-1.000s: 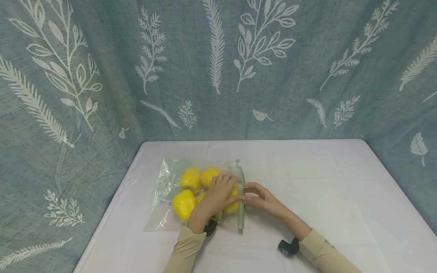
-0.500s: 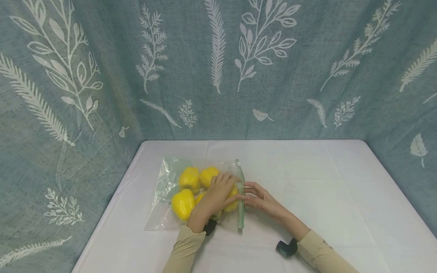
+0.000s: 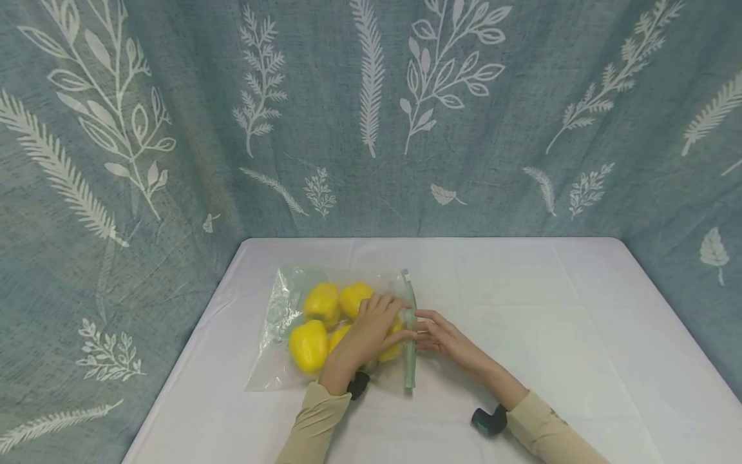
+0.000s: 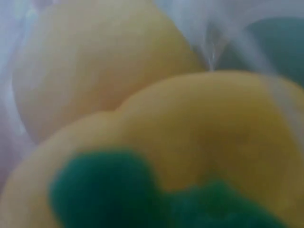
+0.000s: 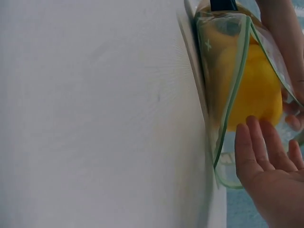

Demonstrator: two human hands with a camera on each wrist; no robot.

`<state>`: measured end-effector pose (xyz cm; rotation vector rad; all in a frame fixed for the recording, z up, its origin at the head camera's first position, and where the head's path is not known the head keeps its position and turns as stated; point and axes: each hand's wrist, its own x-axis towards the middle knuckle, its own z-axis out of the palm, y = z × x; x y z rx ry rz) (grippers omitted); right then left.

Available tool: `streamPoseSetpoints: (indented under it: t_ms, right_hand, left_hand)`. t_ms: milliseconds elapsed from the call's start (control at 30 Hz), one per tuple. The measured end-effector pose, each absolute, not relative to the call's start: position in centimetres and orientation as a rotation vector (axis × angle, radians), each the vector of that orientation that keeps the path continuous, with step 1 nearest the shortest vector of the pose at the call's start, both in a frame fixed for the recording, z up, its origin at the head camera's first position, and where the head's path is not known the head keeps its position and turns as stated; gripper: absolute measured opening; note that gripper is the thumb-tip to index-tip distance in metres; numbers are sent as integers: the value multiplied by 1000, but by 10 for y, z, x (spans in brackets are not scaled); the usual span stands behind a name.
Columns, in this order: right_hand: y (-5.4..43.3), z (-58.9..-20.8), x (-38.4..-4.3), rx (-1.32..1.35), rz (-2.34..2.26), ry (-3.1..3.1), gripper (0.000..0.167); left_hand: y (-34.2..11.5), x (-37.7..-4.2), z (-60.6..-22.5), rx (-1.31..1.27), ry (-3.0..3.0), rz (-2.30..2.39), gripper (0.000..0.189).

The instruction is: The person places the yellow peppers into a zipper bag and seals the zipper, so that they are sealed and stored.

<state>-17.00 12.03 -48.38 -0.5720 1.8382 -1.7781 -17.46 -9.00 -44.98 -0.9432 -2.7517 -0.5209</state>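
Note:
A clear zip bag (image 3: pixel 263 370) with a green-edged mouth (image 3: pixel 410 374) lies on its side, its opening to the right. Several yellow bell peppers (image 3: pixel 308 347) are inside. My left hand (image 3: pixel 371 332) lies over the bag and grips the upper edge of its mouth, partly covering the peppers. In the right wrist view, the left fingers (image 5: pixel 293 121) sit at that rim. My right hand (image 3: pixel 449 338) is at the opening with fingers extended, fingertips right at the nearest pepper (image 5: pixel 259 90). Close up in the left wrist view, a pepper shows a green stem (image 4: pixel 104 190) behind plastic.
A white cloth (image 3: pixel 533 335) covers the table. Patterned blue-green curtains (image 3: pixel 348 187) hang behind it and along both sides. Dark wrist cameras (image 3: pixel 489 420) sit below both wrists, near the cloth.
The peppers in the bag have shifted slightly to the left. My right fingers have moved a little at the opening, while my left hand has stayed in place.

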Motion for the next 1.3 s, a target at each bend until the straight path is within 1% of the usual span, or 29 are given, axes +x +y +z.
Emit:
streamPoseSetpoints:
  t_ms: [233,700,1033,1300]
  right_hand:
    - [126,-487,-170,-571,-1759,1856,49]
    - [132,-485,-164,-611,-1695,1896,44]
    - [135,-481,-160,-639,-1665,1892,43]
    - [138,-486,-155,-725,-1649,1949,44]
  left_hand:
    - [-87,-174,-449,-925,-2750,-472,54]
    - [-83,-173,-445,-871,-2828,-530,61]
    - [-83,-173,-435,-867,-2862,-507,55]
    - [-89,-175,-423,-890,-2873,-522,50]
